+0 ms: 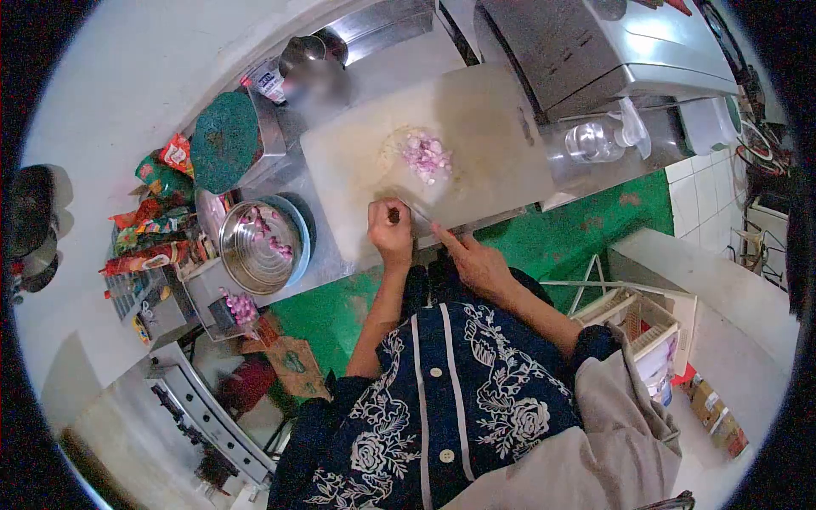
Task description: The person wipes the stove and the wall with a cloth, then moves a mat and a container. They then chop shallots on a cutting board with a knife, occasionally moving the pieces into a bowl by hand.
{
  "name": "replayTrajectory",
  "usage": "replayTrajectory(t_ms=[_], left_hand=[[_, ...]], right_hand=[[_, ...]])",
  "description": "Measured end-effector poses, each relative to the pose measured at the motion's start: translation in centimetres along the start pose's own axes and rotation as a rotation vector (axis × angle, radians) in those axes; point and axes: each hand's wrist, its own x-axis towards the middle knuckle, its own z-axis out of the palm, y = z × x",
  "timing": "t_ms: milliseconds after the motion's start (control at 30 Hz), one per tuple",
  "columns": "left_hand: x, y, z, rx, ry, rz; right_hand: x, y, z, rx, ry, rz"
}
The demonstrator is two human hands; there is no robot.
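My left hand [390,234] is closed in a fist at the near edge of the white cutting board [340,183]. A small dark brown piece [393,215] shows between its curled fingers and thumb, too small to name. My right hand [481,267] is just right of it, its index finger stretched along a knife [416,212]. The thin blade points up and left, past the left fist; the handle is hidden under the right hand. Chopped shallots [426,156] lie in a loose heap on the board, beyond both hands.
Left of the board, a steel bowl [231,262] with pinkish pieces sits in a blue basin [302,246]. Peeled shallots [241,306] are in a container nearby. A spray bottle [598,139] lies right of the board, below a large metal appliance [612,51]. Packets crowd the left wall.
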Motion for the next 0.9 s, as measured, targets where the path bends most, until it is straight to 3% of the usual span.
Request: replayTrajectory(t_ms=[233,333,433,500,733,900], left_hand=[[-0.1,0.3,0.1,-0.054,0.019,-0.047],[0.0,-0.9,0.3,-0.015,0.032,0.023],[-0.1,-1.4,0.4,0.0,0.04,0.061],[-0.2,-1.4,0.6,0.016,0.051,0.051],[-0.2,-1.0,0.5,-0.027,0.061,0.042],[-0.3,-0.5,0.4,-0.022,0.052,0.015]], right_hand=[[2.2,-0.1,2.1,-0.038,0.239,-0.07],[1.6,0.3,2.4,-0.077,0.317,-0.111],[0.1,0.8,1.5,-0.004,0.007,0.038],[-0.6,1.3,1.3,0.031,-0.018,0.068],[-0.9,1.1,2.4,0.118,0.148,0.006],[-0.7,0.4,1.6,0.071,0.119,-0.022]])
